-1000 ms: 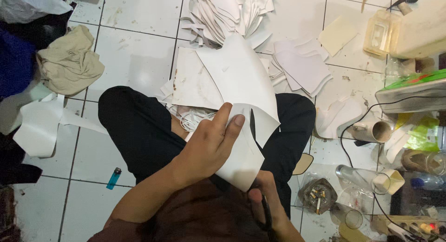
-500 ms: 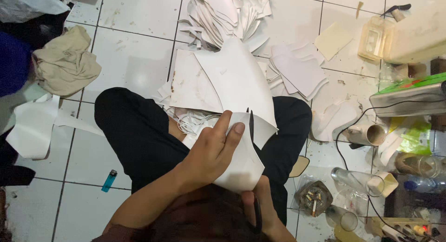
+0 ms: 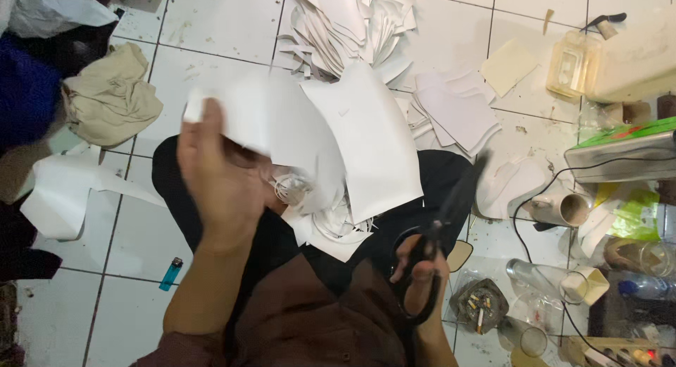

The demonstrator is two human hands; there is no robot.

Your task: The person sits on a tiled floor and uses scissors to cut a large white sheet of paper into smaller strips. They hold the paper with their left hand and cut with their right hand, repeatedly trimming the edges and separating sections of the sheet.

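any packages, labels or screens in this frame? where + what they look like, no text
Green-topped flat box: right edge, on the floor clutter, long and thin, bright green top with a small red mark, grey side.
Clear yellowish plastic container: upper right, rectangular, see-through.
Clear plastic bag: lower right on the tile, crumpled, holding small bits.
Green and yellow wrapper: far right, crumpled.
No screens or signs in view.

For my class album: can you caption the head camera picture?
Left hand lifts a white sheet while right hand holds black scissors over scattered paper scraps.
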